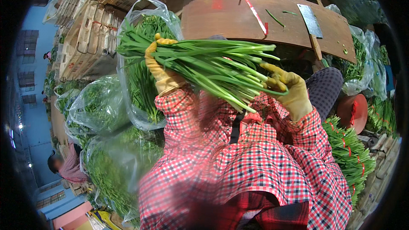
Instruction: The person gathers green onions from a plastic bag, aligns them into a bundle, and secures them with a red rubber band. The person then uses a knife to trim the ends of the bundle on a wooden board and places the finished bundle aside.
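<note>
My left hand [159,64], in a yellow rubber glove, grips the leafy end of a bunch of long green leaves [198,54], which look like garlic chives. At the pale stem end, my right hand [281,84], in a matching glove, has curled fingers around a few stem tips; how firmly it holds them cannot be told. The bunch lies across both hands above my lap, its stems fanned out. Beyond it is a wooden board [220,16] with a red and white strip [254,12], bits of leaf and a cleaver [309,19] whose wooden handle overhangs the near edge.
An open plastic bag of greens [143,86] stands at the left, with more filled bags [99,102] beside it. Stacked plastic crates [92,35] rise behind. Bundles tied with red bands [348,156] lie at right, near a red round object [352,113]. Another person [72,166] is at far left.
</note>
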`<state>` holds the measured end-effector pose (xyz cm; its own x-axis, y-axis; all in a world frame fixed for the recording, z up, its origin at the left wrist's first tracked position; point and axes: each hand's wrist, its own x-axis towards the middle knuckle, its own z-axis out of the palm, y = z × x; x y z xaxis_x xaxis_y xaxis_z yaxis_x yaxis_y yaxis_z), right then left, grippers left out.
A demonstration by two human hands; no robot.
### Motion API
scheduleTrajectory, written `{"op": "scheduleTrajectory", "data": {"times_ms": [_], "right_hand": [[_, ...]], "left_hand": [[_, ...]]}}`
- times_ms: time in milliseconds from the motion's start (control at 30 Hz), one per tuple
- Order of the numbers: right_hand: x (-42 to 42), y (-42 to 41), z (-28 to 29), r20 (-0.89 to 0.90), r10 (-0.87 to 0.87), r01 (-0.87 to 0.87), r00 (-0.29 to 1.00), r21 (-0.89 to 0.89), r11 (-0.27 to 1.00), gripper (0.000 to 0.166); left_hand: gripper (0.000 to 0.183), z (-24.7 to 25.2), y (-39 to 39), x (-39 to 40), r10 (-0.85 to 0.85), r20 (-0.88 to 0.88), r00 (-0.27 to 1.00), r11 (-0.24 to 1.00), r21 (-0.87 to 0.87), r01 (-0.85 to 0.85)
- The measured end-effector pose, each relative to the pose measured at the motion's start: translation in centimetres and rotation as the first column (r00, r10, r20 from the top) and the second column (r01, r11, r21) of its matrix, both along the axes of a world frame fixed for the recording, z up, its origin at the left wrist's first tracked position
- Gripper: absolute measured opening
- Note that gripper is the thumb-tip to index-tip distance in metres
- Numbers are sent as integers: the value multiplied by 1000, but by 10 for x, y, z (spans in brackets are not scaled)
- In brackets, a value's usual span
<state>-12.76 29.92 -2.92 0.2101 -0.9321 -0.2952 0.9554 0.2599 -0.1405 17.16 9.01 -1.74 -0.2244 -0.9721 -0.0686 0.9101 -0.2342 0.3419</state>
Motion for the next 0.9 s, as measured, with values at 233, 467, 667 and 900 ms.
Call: {"op": "scheduleTrajectory", "data": {"times_ms": [233, 467, 667, 900], "right_hand": [[-30, 24, 29, -943, 112, -167, 314, 61, 984, 46], [29, -19, 37, -784, -87, -110, 615, -194, 975, 50], [48, -32, 35, -821, -173, 31, 544, -187, 982, 26], [48, -23, 26, -899, -144, 114, 413, -106, 988, 16]], "left_hand": [[24, 15, 5, 5, -79, -105, 991, 996, 25, 83], [28, 5, 6, 5, -37, -111, 993, 997, 58, 44], [36, -4, 5, 11, -70, -8, 998, 997, 22, 70], [35, -7, 12, 1, -77, -63, 995, 995, -64, 73]]}}
